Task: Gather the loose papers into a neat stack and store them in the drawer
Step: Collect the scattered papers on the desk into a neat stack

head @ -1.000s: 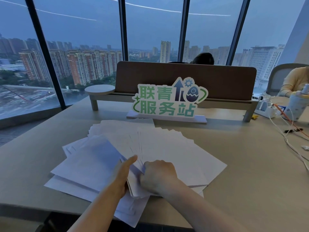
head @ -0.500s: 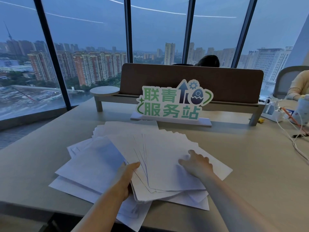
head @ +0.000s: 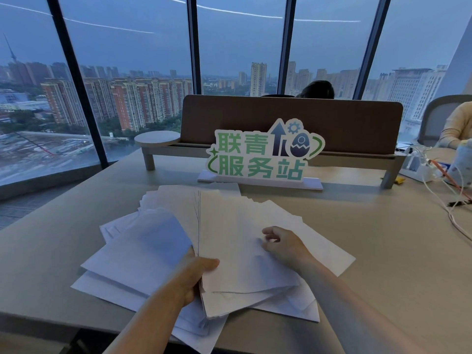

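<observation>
Many loose white papers (head: 229,226) lie fanned out over the near part of the beige desk (head: 383,251). My left hand (head: 191,277) grips the near left edge of a partly gathered bundle, thumb on top and fingers underneath. My right hand (head: 283,245) rests on top of the sheets to the right, fingers curled and pressing on the paper. More sheets (head: 132,254) spread to the left under the bundle, some hanging over the desk's front edge. No drawer is in view.
A green-lettered sign (head: 263,154) on a white base stands behind the papers, before a brown divider (head: 291,118) on a low shelf. Cables and a white power strip (head: 419,169) lie at the right. A seated person's sleeve (head: 457,126) shows far right. Windows run behind.
My right hand moved from a fist beside the left hand out to the right, then drew sheets back toward the bundle. The fan has narrowed. My left hand now grips the bundle's edge.
</observation>
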Action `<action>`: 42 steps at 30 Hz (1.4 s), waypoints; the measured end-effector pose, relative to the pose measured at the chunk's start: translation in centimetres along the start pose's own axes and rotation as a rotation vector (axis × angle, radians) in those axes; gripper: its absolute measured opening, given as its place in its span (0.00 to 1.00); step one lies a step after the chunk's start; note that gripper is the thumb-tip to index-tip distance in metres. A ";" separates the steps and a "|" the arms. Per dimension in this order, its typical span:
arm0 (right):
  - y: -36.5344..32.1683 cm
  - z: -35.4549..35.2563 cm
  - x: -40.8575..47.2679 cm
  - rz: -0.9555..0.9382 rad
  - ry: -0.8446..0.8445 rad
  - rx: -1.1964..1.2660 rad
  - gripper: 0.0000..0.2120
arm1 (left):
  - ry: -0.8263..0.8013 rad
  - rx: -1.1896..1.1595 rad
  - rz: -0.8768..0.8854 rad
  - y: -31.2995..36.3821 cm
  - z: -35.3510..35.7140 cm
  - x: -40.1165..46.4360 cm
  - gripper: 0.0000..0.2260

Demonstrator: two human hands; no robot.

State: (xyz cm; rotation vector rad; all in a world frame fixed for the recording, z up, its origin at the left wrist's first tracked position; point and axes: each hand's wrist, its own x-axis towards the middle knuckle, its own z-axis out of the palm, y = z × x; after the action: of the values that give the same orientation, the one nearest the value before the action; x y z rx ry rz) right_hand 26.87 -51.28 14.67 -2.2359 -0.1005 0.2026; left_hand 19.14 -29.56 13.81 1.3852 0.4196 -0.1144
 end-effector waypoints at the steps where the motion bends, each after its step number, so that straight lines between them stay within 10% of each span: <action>1: 0.0 0.0 0.0 0.003 0.021 0.053 0.19 | 0.000 -0.007 0.012 0.0 0.0 -0.1 0.20; 7: 0.0 -1.4 0.4 0.125 0.175 0.228 0.31 | 0.076 -0.044 0.144 0.0 0.2 -0.5 0.18; 12: -1.7 -3.3 -0.6 0.006 0.252 0.499 0.08 | 0.104 0.025 0.387 2.2 1.2 -1.7 0.16; 17: -3.7 -4.5 -2.1 -0.248 0.427 0.667 0.07 | 0.119 0.063 0.571 5.4 2.6 -2.5 0.13; 29: -1.1 -1.6 -3.4 -0.323 0.234 0.715 0.25 | 0.121 -0.030 0.429 2.6 2.5 -2.3 0.09; 42: -5.5 -1.9 -2.9 -0.372 0.316 0.405 0.08 | 0.225 0.111 0.440 4.0 -0.8 -1.8 0.14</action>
State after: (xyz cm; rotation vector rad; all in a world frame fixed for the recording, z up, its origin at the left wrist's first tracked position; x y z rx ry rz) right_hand 24.32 -49.75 20.44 -1.7810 -0.2748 -0.3079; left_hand 18.58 -28.35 18.10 1.5756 0.2888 0.3865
